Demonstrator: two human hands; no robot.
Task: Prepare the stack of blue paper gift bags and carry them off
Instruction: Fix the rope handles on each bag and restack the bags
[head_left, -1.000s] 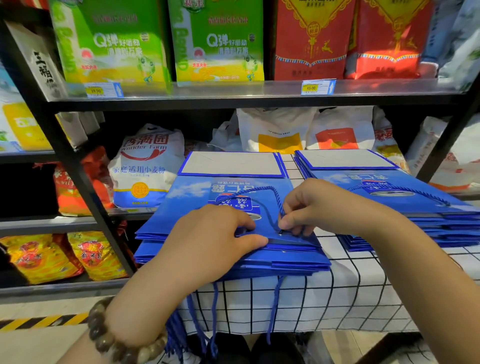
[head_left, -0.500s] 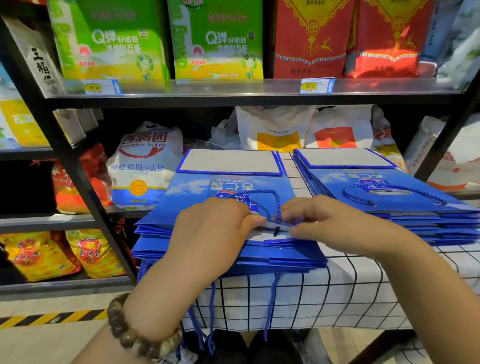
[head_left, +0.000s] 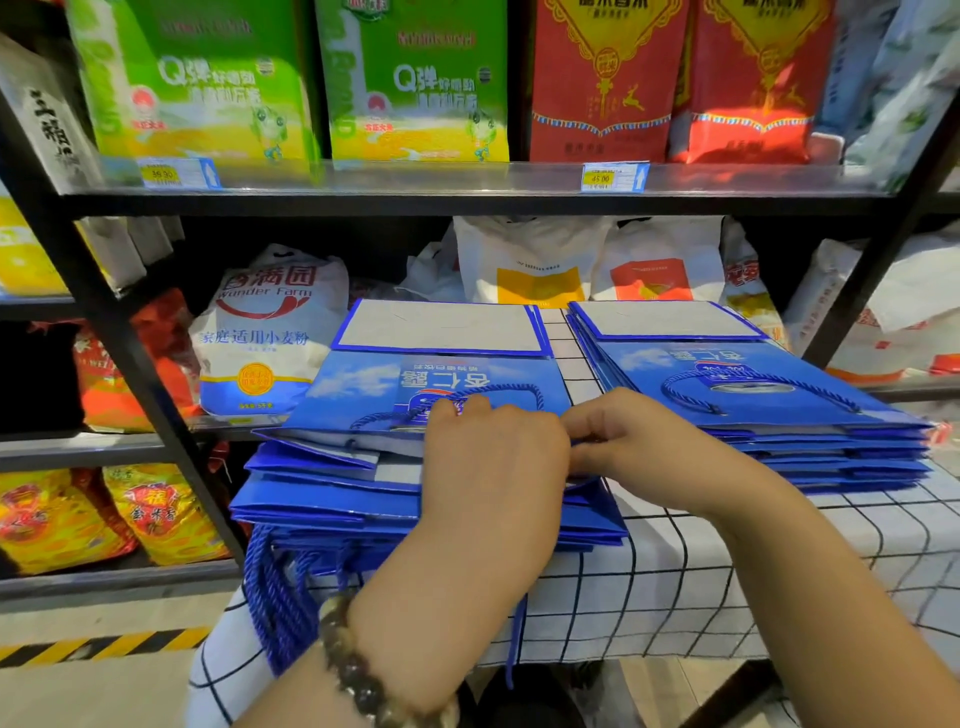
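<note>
Two stacks of flat blue paper gift bags lie side by side on a checked tablecloth (head_left: 675, 582). The left stack (head_left: 363, 395) has blue rope handles (head_left: 275, 597) hanging over the table's front edge. My left hand (head_left: 493, 467), with a bead bracelet on its wrist, rests on the near edge of the left stack's top bag, fingers curled over the rope handle. My right hand (head_left: 634, 441) pinches the top bag's near edge just beside it. The right stack (head_left: 753, 395) lies untouched, its rope handle on top.
A black metal shelf rack (head_left: 467, 202) stands right behind the table, with green and red boxes above and flour and rice sacks (head_left: 270, 332) below. A yellow-black hazard strip (head_left: 104, 644) marks the floor at the lower left.
Both hands have shifted together along the near edge of the left stack's top bag; the left hand moved right and forward, and the top bag's edge is now lifted slightly.
</note>
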